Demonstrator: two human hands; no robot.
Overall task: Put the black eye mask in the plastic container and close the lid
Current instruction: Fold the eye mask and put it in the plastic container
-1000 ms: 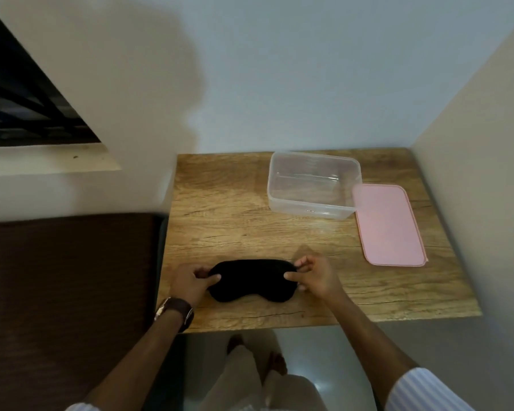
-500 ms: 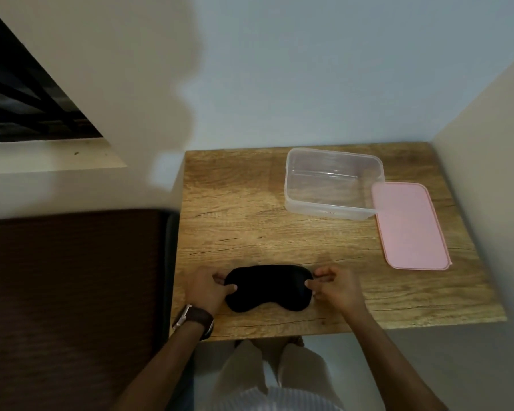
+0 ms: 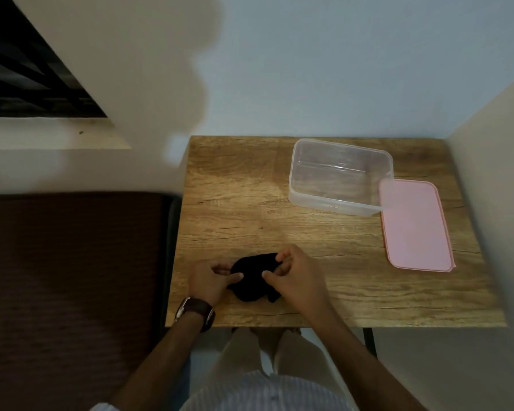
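The black eye mask (image 3: 253,279) lies bunched up near the front edge of the wooden table (image 3: 244,209). My left hand (image 3: 209,280), with a watch on its wrist, pinches the mask's left end. My right hand (image 3: 298,277) grips the right end and folds it over toward the left. The clear plastic container (image 3: 340,177) stands open and empty at the back right of the table. Its pink lid (image 3: 414,225) lies flat on the table, right beside the container.
Walls close in the table at the back and on the right. A dark brown surface (image 3: 72,277) sits lower on the left. A barred window (image 3: 27,72) is at the upper left.
The mask lay spread flat between my hands; my right hand has now moved left and pushed its end inward, so the mask is folded into a smaller bundle.
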